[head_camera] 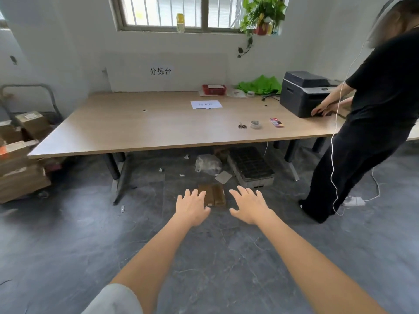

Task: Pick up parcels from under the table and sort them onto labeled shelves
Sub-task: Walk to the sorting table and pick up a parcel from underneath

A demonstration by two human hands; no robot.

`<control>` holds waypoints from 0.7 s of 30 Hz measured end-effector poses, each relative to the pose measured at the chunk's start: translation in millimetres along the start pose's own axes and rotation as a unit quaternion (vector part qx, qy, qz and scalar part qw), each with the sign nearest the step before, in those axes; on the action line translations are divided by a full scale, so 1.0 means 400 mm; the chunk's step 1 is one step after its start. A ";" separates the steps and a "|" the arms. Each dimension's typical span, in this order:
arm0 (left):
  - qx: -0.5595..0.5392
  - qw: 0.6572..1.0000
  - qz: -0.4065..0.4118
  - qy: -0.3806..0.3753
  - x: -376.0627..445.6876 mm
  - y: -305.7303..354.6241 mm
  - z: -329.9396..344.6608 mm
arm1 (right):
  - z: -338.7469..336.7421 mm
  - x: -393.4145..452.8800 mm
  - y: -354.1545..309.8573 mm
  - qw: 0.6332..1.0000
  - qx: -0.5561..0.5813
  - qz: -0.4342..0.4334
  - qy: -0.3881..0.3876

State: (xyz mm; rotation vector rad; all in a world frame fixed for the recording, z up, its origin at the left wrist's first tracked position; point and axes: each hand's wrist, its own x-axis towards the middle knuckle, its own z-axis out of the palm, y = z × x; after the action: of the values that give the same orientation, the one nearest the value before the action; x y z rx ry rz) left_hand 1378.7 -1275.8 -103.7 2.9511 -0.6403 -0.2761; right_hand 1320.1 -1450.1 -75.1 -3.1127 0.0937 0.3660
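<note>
A small brown cardboard parcel (214, 194) lies on the grey floor just in front of the wooden table (158, 123). My left hand (191, 208) is stretched out with fingers spread, its fingertips over the parcel's left edge. My right hand (248, 206) is also spread, just right of the parcel and apart from it. Neither hand holds anything. No shelves are in view.
Under the table lie a dark tray-like crate (250, 169), a clear plastic bag (207, 164) and a cardboard scrap. A person in black (371, 123) stands at the right by a printer (306, 92). Stacked boxes on a cart (20, 162) stand at the left.
</note>
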 end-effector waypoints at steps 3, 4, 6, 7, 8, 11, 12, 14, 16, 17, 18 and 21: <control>0.005 1.000 -0.008 -0.011 0.125 -0.004 0.003 | -0.009 0.140 0.045 1.000 0.008 -0.012 0.001; 0.007 1.000 -0.011 -0.014 0.168 -0.005 0.001 | -0.013 0.186 0.062 1.000 0.011 -0.016 0.001; 0.007 0.999 -0.023 -0.024 0.257 -0.003 -0.004 | -0.017 0.275 0.097 1.000 0.019 -0.022 -0.006; 0.008 0.999 -0.029 -0.027 0.303 -0.001 -0.010 | -0.019 0.320 0.116 0.999 0.022 -0.024 -0.010; 0.010 0.999 -0.032 -0.029 0.351 0.002 -0.016 | -0.020 0.363 0.134 0.999 0.026 -0.026 -0.015; 0.000 0.999 -0.040 -0.024 0.488 0.010 -0.019 | -0.025 0.491 0.189 0.998 0.041 -0.034 -0.026; -0.006 0.999 -0.041 -0.022 0.528 0.011 -0.013 | -0.024 0.533 0.204 0.998 0.046 -0.035 -0.026; -0.015 0.999 -0.041 -0.027 0.603 0.008 0.005 | -0.020 0.609 0.228 0.997 0.054 -0.037 -0.035; -0.021 0.998 -0.046 -0.039 0.671 -0.004 0.022 | -0.012 0.681 0.242 0.997 0.052 -0.043 -0.049; -0.023 0.998 -0.049 -0.045 0.706 -0.011 0.030 | -0.008 0.719 0.248 0.996 0.046 -0.047 -0.055; -0.025 0.997 -0.052 -0.050 0.741 -0.020 0.038 | -0.004 0.759 0.252 0.996 0.040 -0.050 -0.058; -0.028 0.996 -0.049 -0.068 0.857 -0.058 0.057 | 0.011 0.888 0.261 0.996 0.035 -0.051 -0.062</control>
State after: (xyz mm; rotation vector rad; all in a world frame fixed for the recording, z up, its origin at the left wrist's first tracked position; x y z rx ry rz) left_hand 1690.3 -1400.2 -181.9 2.9339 -0.4939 -0.5002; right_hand 1657.6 -1575.0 -161.6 -3.0019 -0.0507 0.5404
